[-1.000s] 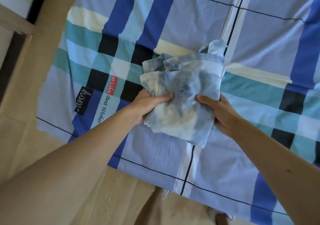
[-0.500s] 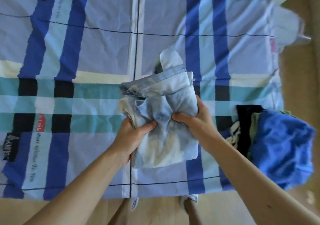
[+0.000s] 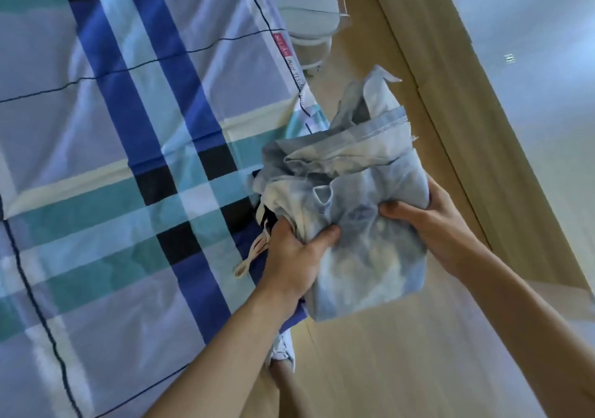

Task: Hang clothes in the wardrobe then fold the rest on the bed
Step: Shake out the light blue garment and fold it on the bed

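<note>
Both hands grip one folded pale blue, bleach-washed garment (image 3: 363, 224). Left hand (image 3: 296, 256): thumb lies over the top of the cloth, fingers curled beneath, out of sight. Right hand (image 3: 431, 227): thumb pressed on the top face, fingers wrapped round the right edge. The garment is held over the right edge of the bed (image 3: 128, 160), partly above the wooden floor (image 3: 402, 353). A dark item (image 3: 267, 218) and a white drawstring (image 3: 254, 256) show just beside the left hand.
</note>
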Action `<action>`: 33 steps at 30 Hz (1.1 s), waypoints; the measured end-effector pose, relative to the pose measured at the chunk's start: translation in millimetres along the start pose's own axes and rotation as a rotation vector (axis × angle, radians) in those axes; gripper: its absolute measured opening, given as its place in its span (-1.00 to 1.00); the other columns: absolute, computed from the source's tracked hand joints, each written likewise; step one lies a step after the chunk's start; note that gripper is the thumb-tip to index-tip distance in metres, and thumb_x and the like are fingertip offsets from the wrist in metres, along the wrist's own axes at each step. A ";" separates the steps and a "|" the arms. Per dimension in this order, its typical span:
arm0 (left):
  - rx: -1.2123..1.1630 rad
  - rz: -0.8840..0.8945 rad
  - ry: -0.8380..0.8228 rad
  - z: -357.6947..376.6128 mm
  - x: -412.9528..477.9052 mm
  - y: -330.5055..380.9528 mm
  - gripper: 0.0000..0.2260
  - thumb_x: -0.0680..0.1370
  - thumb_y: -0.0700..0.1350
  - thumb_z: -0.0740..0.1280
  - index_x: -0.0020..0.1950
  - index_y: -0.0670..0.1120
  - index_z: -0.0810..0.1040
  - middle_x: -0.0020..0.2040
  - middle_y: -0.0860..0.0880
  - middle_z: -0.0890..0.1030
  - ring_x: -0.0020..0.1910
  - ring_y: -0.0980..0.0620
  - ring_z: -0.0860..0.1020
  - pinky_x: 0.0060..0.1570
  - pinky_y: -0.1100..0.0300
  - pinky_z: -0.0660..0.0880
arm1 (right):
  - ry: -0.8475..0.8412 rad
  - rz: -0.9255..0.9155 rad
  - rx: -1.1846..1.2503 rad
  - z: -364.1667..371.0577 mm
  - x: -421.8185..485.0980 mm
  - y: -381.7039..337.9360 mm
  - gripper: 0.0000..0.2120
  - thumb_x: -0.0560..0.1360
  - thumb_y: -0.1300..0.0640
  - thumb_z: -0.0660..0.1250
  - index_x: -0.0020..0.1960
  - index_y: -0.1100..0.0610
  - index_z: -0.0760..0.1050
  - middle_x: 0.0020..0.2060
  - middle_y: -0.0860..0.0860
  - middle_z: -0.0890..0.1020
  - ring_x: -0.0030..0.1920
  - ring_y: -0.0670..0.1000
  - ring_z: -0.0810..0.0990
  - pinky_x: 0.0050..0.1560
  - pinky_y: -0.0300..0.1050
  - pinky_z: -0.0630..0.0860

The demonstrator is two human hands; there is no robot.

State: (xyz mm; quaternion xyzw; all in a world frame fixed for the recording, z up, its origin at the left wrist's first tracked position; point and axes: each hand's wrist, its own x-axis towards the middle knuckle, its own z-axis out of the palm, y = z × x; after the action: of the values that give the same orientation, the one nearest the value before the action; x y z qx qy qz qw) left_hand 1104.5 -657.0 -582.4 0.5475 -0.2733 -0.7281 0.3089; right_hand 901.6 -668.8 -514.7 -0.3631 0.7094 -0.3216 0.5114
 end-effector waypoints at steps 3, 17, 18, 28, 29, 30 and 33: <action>0.121 -0.035 0.153 4.1 32.6 -29.7 -0.59 0.37 -0.09 0.57 0.17 -0.12 0.61 0.04 -0.03 0.72 0.07 -0.03 0.68 0.13 -0.03 0.61 | 0.082 0.052 -0.160 -7.8 24.5 49.1 -0.41 0.41 0.17 0.56 0.35 -0.09 0.43 0.12 -0.12 0.66 0.11 -0.06 0.66 0.18 0.13 0.60; 1.424 0.936 -0.089 38.2 46.7 -10.7 -0.05 0.41 0.25 0.48 0.63 -0.07 0.09 0.65 -0.11 0.05 0.64 -0.20 -0.04 0.53 -0.29 0.05 | 0.027 -0.313 -0.757 3.9 47.9 115.6 0.01 0.43 -0.39 0.32 0.64 -0.07 -0.16 0.62 0.08 -0.19 0.62 0.11 -0.22 0.53 0.33 0.07; 1.524 0.863 -0.177 33.2 56.3 -17.1 0.04 0.37 0.41 0.41 0.65 -0.07 0.04 0.66 -0.11 0.00 0.64 -0.21 -0.10 0.54 -0.30 0.01 | 0.014 -0.326 -0.819 1.2 48.8 115.0 0.02 0.42 -0.42 0.31 0.64 -0.09 -0.17 0.62 0.06 -0.23 0.61 0.12 -0.27 0.52 0.39 0.01; 1.859 0.493 -0.175 -6.6 95.7 -74.6 0.40 0.04 0.64 0.25 0.66 -0.09 -0.16 0.66 -0.13 -0.17 0.62 -0.24 -0.18 0.48 -0.43 0.00 | -0.132 -0.519 -0.925 20.7 77.2 159.6 0.06 0.30 -0.53 0.34 0.62 -0.06 0.07 0.63 0.13 -0.11 0.61 0.23 -0.22 0.42 0.51 0.11; 1.859 0.477 -0.161 -7.6 99.1 -79.4 0.40 0.04 0.63 0.26 0.66 -0.08 -0.17 0.66 -0.13 -0.17 0.63 -0.24 -0.18 0.47 -0.43 0.01 | -0.127 -0.532 -0.919 24.5 81.3 165.6 0.06 0.30 -0.52 0.36 0.62 -0.05 0.09 0.62 0.14 -0.09 0.61 0.24 -0.20 0.42 0.51 0.12; 1.868 0.463 -0.151 -8.5 102.4 -82.6 0.41 0.03 0.63 0.27 0.65 -0.08 -0.18 0.66 -0.13 -0.18 0.63 -0.24 -0.17 0.47 -0.43 0.02 | -0.123 -0.540 -0.910 27.3 85.3 171.3 0.06 0.29 -0.51 0.37 0.62 -0.04 0.11 0.62 0.15 -0.07 0.61 0.24 -0.19 0.42 0.51 0.12; 1.920 0.412 -0.167 -6.3 105.7 -87.3 0.42 0.03 0.64 0.25 0.64 -0.08 -0.24 0.65 -0.14 -0.23 0.62 -0.25 -0.20 0.47 -0.42 0.01 | -0.114 -0.532 -0.905 28.2 88.2 182.6 0.06 0.29 -0.51 0.37 0.61 -0.04 0.12 0.62 0.15 -0.06 0.61 0.24 -0.19 0.42 0.51 0.11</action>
State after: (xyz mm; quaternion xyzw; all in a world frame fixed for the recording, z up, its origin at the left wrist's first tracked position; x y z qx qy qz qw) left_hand 1075.3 -678.9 -714.7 0.4543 -0.8594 -0.1652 -0.1666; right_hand 875.9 -649.0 -716.9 -0.7319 0.6318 -0.0814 0.2420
